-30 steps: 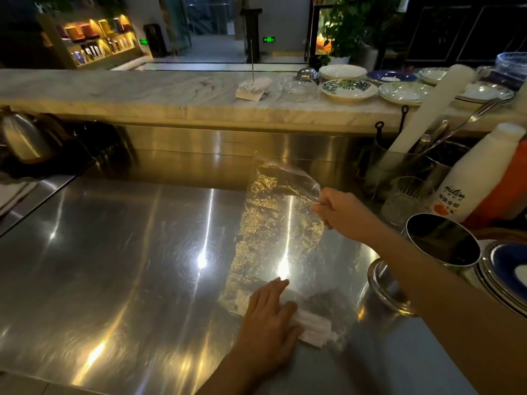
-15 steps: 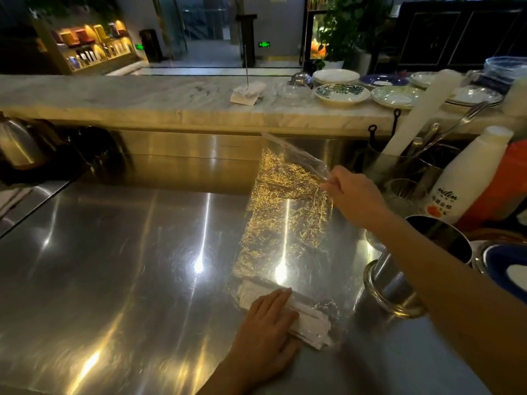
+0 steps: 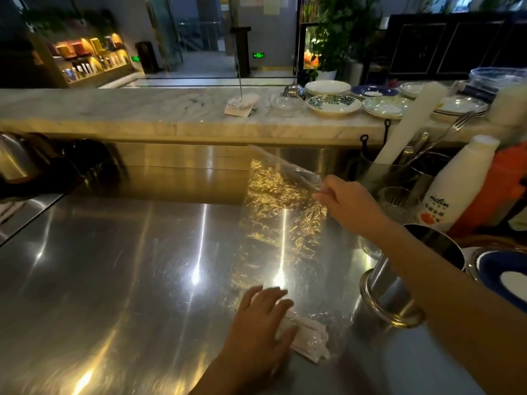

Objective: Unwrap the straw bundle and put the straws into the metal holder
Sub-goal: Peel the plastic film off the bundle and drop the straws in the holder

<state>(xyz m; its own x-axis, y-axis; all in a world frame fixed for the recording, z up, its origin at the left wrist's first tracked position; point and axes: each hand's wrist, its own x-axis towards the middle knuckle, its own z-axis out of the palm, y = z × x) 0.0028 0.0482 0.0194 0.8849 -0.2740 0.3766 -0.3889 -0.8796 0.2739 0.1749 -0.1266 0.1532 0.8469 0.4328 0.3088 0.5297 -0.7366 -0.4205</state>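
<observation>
**Inspector:** Pinched between the thumb and fingers of the right hand is the far open end of the clear plastic wrapper, lifted off the steel counter and drawn taut away from the body. The left hand lies flat, palm down and fingers spread, closed on nothing; it presses the paper-sleeved straw bundle onto the counter at the wrapper's near end.

**Assessor:** Reason for that arrangement?

**Inspector:** In my judgement the left hand serves as an anchor, so that the pull strips the film off the straws rather than dragging them along. The straws are near the front edge of the counter, partly under the left hand, their right ends showing under the film, so the unwrapping is not complete. The metal holder stands just right of the bundle, under the right forearm, close by for loading. I cannot see whether it holds anything.

**Assessor:** Change against the earlier views?

**Inspector:** Slight. Compared with a second ago the right hand has carried the wrapper's end a little higher and further from the body, towards the marble ledge, and the film looks more stretched. The left hand has kept its place on the bundle, and the straw ends seem to protrude about as far as before. The holder has not shifted
</observation>
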